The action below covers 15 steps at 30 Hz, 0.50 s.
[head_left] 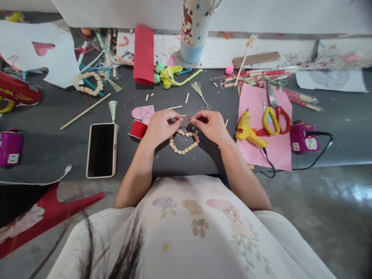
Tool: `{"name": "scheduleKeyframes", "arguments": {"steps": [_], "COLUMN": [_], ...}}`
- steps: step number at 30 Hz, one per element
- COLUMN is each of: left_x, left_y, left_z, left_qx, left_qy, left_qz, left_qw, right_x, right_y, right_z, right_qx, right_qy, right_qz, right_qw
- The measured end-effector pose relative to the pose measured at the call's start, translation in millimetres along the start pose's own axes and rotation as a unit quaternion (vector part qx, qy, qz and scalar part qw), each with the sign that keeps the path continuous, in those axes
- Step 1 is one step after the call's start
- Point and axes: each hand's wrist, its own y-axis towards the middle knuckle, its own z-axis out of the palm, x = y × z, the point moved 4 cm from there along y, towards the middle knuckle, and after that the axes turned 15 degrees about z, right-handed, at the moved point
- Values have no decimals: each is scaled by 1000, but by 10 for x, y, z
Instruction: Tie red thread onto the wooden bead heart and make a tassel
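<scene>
Between my two hands a thin red string [187, 118] is stretched just above a heart-shaped ring of small pale wooden pieces [183, 150]. My left hand [162, 126] pinches one side of the string between thumb and forefinger. Facing it, my right hand [211, 126] pinches the other side the same way. The ring lies on the dark table [186, 167] below the fingertips, with a bit of red at its top. Beside my left wrist are a spool of red thread [137, 130] and a pink paper piece with crossed lines [143, 112].
A phone [101, 150] lies left. At right, a yellow glue gun [248, 131] and scissors [276, 114] rest on pink paper [267, 155]. A tumbler [194, 35] stands behind. A second wooden ring [87, 91], a pale tassel [199, 90] and sticks [85, 111] lie around.
</scene>
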Motion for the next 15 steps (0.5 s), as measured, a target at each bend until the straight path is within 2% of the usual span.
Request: {"name": "scheduleKeyframes", "arguments": {"steps": [7, 15], "left_x": [9, 45], "left_y": [-3, 14], "left_z": [15, 71], "left_qx": [-19, -12], "left_qy": [12, 31], "left_qz": [7, -2], "left_qw": [1000, 999], "right_x": [-35, -78], "right_y": [-2, 36], "right_z": [8, 29], "right_qx": [-10, -28], "right_qy": [-1, -4], "right_qz": [3, 24], "right_qw": [1000, 999]}}
